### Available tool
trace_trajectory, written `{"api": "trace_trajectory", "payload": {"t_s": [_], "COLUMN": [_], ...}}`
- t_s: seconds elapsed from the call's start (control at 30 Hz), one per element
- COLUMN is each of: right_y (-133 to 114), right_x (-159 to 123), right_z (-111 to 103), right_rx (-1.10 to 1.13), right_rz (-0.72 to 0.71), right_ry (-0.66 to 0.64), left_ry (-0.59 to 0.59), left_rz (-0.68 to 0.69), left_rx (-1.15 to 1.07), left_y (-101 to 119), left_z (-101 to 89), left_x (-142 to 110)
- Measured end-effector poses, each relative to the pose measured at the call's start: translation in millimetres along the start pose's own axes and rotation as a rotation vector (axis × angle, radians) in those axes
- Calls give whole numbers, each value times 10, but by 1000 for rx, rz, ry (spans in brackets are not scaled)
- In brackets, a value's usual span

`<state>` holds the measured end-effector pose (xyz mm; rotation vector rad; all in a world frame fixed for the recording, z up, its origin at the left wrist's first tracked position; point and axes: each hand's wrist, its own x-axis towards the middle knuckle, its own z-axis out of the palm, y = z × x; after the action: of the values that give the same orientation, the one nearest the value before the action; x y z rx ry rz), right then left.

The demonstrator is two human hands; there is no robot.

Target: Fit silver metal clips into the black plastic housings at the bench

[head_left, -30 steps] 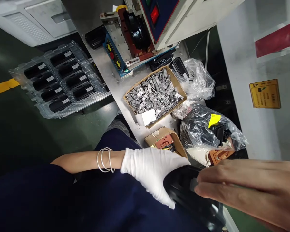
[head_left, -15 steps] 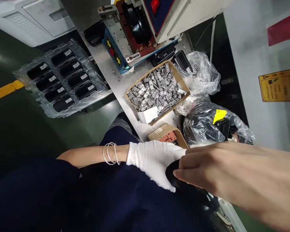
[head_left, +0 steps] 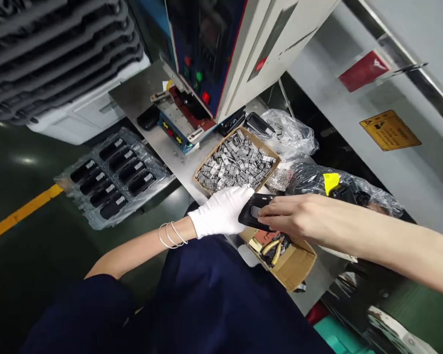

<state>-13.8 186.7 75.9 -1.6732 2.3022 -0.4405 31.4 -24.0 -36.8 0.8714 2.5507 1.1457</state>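
Both hands pinch one black plastic housing (head_left: pixel 256 216): gloved left hand (head_left: pixel 221 212) grips its left end, bare right hand (head_left: pixel 299 221) its right, just near of the box of metal clips (head_left: pixel 236 162) on the worktop (head_left: pixel 143 96).

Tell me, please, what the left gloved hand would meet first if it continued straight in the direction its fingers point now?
Likely the right hand: the left hand points rightward along the black part both hold. Depth is unclear.
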Motion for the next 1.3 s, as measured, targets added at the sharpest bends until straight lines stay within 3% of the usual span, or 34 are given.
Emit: {"api": "trace_trajectory", "payload": {"t_s": [0.1, 0.23, 0.3, 0.47, 0.63, 0.7, 0.77, 0.83, 0.87, 0.97, 1.17, 1.3], "right_y": [-70, -56, 34, 305, 336, 268, 197, 144, 121, 28, -269, -331], "right_x": [-9, -10, -35, -201, -199, -76, 88, 242, 300, 381, 364, 369], "right_z": [174, 490, 629, 841, 1029, 1119, 1188, 1209, 1199, 1116, 932, 899], "right_rx": [-67, -109, -97, -191, -148, -45, 191, 512, 630, 708, 211, 41], "right_rz": [-33, 111, 126, 152, 278, 475, 811, 1102, 1169, 1164, 902, 812], "right_ry": [-86, 2, 46, 239, 613, 870, 1128, 1193, 1167, 1112, 1195, 1285], "left_ry": [-82, -227, -243, -168, -4, 91, 185, 279, 321, 391, 455, 459], "left_rz": [66, 123, 132, 193, 278, 315, 367, 440, 475, 563, 719, 757], "left_rx": [262, 468, 514, 549, 550, 567, 597, 631, 647, 664, 624, 612], "left_y": [-105, -248, -348, -549, -555, -566, -611, -679, -714, -784, -693, -608], "left_z": [-49, -97, -120, -232, -366, -388, -388, -373, -366, -369, -519, -599], "left_x": [116, 299, 363, 438, 529, 584, 652, 729, 768, 871, 975, 990]}}
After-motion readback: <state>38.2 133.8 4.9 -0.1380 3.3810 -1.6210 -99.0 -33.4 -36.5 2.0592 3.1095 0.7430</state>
